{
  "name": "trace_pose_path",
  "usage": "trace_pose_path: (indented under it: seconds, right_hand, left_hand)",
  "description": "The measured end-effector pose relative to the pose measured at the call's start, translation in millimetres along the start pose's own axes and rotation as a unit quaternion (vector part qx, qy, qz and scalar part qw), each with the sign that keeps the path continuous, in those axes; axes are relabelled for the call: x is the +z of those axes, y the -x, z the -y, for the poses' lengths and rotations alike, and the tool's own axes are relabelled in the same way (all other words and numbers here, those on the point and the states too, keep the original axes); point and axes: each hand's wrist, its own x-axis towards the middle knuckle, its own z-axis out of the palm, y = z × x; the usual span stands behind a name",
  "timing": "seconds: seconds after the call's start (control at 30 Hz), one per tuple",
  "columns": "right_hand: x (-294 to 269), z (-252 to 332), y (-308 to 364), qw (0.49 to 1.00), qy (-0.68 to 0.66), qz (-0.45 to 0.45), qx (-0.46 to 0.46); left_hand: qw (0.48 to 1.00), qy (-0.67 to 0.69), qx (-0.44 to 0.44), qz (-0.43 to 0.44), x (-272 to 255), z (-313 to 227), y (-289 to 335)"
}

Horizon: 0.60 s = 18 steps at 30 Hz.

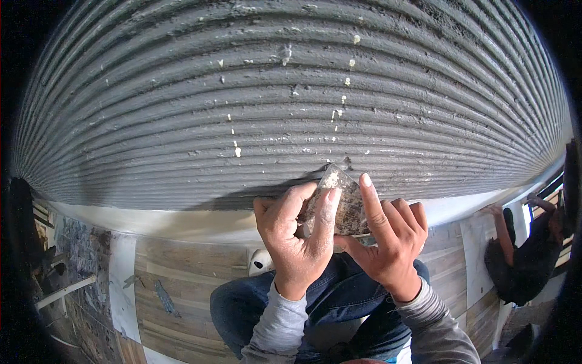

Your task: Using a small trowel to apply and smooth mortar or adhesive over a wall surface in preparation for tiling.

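Both of my hands are at a flat, angular plate (pixel 341 209), translucent at its edges and speckled white and brown. My left hand (pixel 297 236) grips it, the dusty thumb pressed on its face and the fingers partly hidden behind. At the other side is my right hand (pixel 388 242), its index finger stretched along the plate's right edge and its thumb at the lower edge; the remaining fingers are loosely bent. The plate's pointed top lies against or just in front of a grey ridged wall panel (pixel 273 130), which carries pale spots and drips. I cannot tell whether they touch.
A pale ledge (pixel 200 223) runs along the panel's lower edge. Wood-look planks (pixel 176 276) cover the floor, with a bluish scrap (pixel 165 297) on them. Another person (pixel 524 261) in dark clothing is at the right. A light-coloured bar (pixel 65 292) lies at the left.
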Motion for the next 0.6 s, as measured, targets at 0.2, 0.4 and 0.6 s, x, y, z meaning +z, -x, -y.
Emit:
trace_pose_path:
  seconds: [0.2, 0.4, 0.6]
  right_hand:
    - [1.2, 2.7, -5.1, 1.0, 0.0, -0.014, -0.008]
    - [1.1, 4.3, -4.3, 1.0, -0.01, 0.001, -0.003]
    - [6.2, 4.9, -1.9, 1.0, -0.025, -0.006, 0.006]
  left_hand:
    - [0.999, 0.022, -0.029, -0.016, -2.2, -3.5, -1.7]
    - [1.0, -0.002, -0.01, -0.007, -4.3, -3.3, -2.6]
    - [0.999, -0.033, -0.019, 0.027, -9.6, -2.8, 0.2]
